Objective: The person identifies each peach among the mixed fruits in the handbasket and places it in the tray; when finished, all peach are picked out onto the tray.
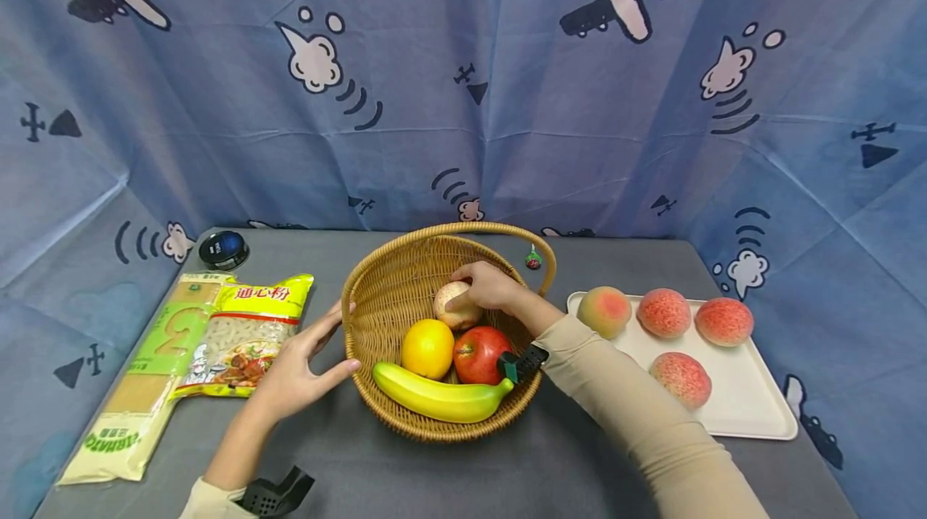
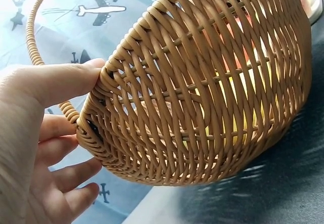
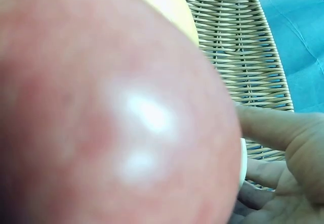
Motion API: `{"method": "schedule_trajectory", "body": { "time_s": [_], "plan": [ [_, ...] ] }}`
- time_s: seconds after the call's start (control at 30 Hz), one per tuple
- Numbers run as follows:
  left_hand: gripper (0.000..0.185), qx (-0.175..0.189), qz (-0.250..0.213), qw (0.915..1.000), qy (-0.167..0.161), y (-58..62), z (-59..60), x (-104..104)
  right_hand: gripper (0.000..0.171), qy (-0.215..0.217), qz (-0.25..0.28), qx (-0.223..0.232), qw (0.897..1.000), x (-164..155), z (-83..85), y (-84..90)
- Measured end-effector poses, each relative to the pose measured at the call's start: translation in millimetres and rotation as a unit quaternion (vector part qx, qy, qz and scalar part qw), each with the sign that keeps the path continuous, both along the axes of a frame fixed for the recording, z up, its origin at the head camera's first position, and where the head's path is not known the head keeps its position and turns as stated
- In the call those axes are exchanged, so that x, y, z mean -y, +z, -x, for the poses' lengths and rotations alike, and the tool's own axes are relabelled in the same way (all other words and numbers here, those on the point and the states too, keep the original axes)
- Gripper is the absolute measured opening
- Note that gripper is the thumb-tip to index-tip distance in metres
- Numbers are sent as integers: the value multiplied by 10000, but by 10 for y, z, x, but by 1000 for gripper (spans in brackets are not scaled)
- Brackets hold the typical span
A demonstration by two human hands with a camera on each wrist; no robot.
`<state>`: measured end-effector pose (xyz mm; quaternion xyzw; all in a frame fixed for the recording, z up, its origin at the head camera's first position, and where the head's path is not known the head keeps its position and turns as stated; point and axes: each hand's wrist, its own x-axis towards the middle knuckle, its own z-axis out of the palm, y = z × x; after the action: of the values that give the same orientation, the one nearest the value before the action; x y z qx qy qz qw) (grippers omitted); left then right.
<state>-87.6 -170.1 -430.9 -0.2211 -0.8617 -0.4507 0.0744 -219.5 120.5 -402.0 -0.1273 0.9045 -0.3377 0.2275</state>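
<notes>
A wicker basket (image 1: pixel 384 286) with an arched handle stands tilted toward me. It holds a yellow banana (image 1: pixel 442 397), an orange (image 1: pixel 427 348), a red apple (image 1: pixel 481 354) and a pale beige round fruit (image 1: pixel 452 300), kind unclear. My right hand (image 1: pixel 492 287) reaches in from the right and grips the pale fruit; in the right wrist view the apple (image 3: pixel 116 102) covers much of that grasp. On the basket's left side, my left hand (image 1: pixel 293 374) holds the rim, thumb (image 2: pixel 76 80) on the near part and fingers farther along by the handle's base.
At right, a white tray (image 1: pixel 753 398) carries several peaches (image 1: pixel 681 380). A yellow pasta bag (image 1: pixel 249 334) and a long noodle pack (image 1: pixel 148 374) lie at left, with a round black object (image 1: pixel 224 250) behind them. A small wrapped lollipop (image 1: pixel 533 259) is behind the basket.
</notes>
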Motion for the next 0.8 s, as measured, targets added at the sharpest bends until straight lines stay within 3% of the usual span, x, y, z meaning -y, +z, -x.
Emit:
{"method": "schedule_trajectory", "body": {
  "time_s": [0.27, 0.57, 0.8],
  "plan": [
    [66, 40, 34, 10000, 28, 6, -8, -2, 47, 125, 66, 39, 9999, -6, -5, -2],
    [67, 110, 183, 9997, 101, 10, -12, -9, 64, 79, -218, -291, 9993, -10, -2, 23],
    [67, 98, 166, 9998, 75, -3, -16, 1, 62, 288, 433, -414, 9978, -5, -26, 110]
  ]
}}
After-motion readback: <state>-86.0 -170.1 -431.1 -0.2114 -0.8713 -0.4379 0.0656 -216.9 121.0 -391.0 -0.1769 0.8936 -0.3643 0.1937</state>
